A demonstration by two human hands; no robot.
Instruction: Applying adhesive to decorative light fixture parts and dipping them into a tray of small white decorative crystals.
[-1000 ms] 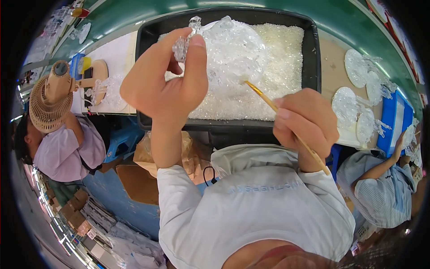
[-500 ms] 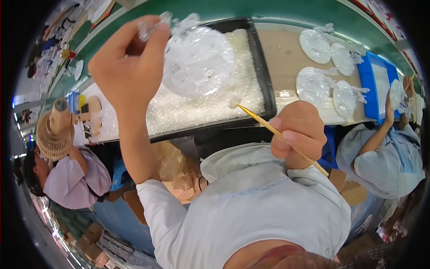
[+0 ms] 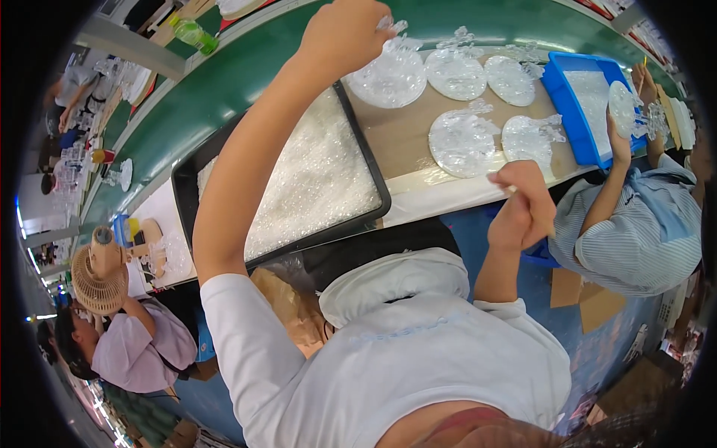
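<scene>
my left hand [image 3: 345,36] is stretched far out over the bench, fingers pinched shut on the stem end of a clear disc [image 3: 390,76]. the disc lies flat on the brown board [image 3: 403,138], just past the far corner of the black tray [image 3: 291,187] full of clear bits. four more discs [image 3: 489,104] lie in two rows to its right, near but apart from it. my right hand [image 3: 523,205] is curled into a loose fist at the bench's near edge; i cannot tell what, if anything, is inside it. to the right a blue tray [image 3: 575,97] sits at the board's end, where a striped-sleeved person [image 3: 635,231] lifts another disc.
</scene>
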